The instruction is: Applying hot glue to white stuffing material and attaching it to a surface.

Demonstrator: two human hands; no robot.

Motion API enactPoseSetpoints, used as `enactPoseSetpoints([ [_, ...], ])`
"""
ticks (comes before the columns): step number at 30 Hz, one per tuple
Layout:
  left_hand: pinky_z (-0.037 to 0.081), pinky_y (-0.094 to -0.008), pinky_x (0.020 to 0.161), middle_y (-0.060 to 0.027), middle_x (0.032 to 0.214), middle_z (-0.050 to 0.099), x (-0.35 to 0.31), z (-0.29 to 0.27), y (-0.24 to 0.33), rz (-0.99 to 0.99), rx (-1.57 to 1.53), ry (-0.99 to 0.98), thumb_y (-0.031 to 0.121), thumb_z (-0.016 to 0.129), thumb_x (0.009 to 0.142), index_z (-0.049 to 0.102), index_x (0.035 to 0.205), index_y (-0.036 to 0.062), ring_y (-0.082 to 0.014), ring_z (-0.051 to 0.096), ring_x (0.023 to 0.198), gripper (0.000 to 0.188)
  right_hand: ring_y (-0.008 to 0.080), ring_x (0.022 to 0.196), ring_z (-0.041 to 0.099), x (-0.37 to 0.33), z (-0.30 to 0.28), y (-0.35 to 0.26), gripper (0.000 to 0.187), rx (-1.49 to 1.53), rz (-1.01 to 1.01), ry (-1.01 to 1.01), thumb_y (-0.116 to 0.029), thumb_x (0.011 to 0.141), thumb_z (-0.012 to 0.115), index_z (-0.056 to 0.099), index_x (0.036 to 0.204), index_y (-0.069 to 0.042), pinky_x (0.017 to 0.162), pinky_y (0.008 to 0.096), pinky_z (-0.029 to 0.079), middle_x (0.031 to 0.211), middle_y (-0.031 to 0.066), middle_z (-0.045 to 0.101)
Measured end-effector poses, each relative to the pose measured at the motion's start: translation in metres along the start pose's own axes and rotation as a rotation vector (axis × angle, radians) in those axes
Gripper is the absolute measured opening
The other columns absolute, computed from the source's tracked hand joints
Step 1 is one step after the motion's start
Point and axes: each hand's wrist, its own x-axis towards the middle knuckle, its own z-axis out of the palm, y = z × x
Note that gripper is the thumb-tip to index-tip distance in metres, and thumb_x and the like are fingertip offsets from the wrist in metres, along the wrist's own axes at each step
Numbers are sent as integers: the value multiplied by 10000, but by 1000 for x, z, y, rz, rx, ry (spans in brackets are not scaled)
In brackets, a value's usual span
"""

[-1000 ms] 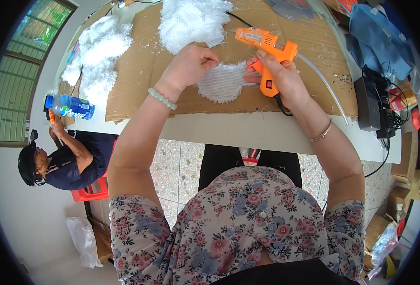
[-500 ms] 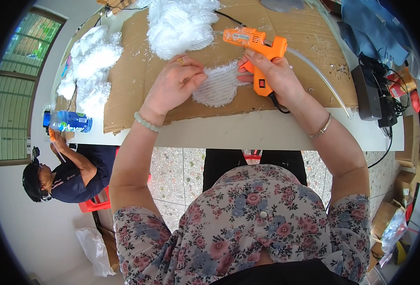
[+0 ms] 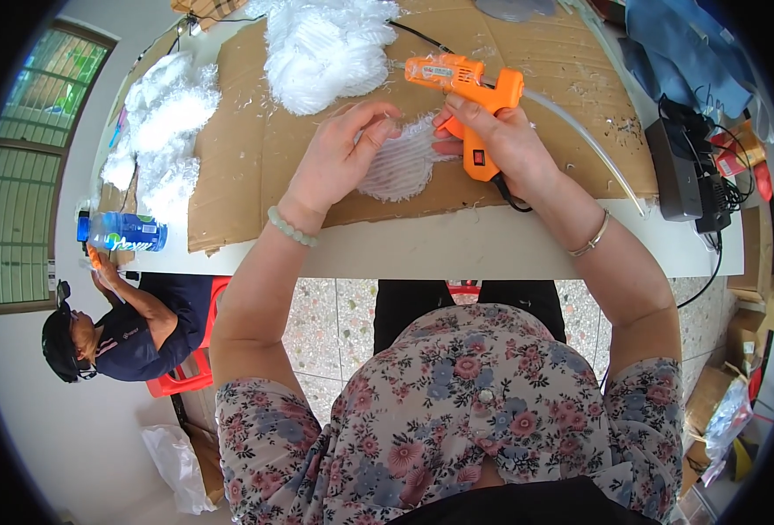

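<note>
Head view: I see the right hand [image 3: 523,150] gripping an orange glue gun [image 3: 476,85], fingers wrapped around its handle. The left hand [image 3: 339,150] is at the left edge of a ribbed white patch [image 3: 402,168], its fingers bent, thumb and index slightly parted. The patch lies between both hands on a cardboard sheet [image 3: 242,175] over the table [image 3: 422,249]; a fluffy white pile [image 3: 321,66] sits beyond.
</note>
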Motion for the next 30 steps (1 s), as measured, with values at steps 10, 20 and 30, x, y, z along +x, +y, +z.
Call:
enactPoseSetpoints([
  [10, 439, -358, 815, -124, 889, 629, 7, 4, -2, 124, 199, 83, 233, 512, 890, 572, 1060, 39, -289, 571, 890, 265, 191, 806, 626, 0, -2, -1, 311, -1, 15, -3, -264, 881, 573, 548, 1070, -18, 724, 329, 543, 898, 78, 615],
  [20, 361, -391, 926, -103, 896, 633, -2, 9, 9, 183, 192, -64, 272, 502, 891, 559, 1086, 62, -285, 557, 950, 292, 179, 802, 623, -1, 0, -1, 306, 6, 39, 1, -260, 881, 575, 549, 1072, -21, 731, 324, 540, 898, 76, 618],
  [30, 429, -376, 866, -148, 915, 629, -14, -8, 1, 32, 87, 136, 258, 505, 899, 560, 1128, 39, -320, 561, 979, 321, 175, 796, 623, 0, -3, 2, 294, -5, 20, -4, -251, 882, 574, 554, 1056, -16, 723, 322, 544, 895, 76, 617],
])
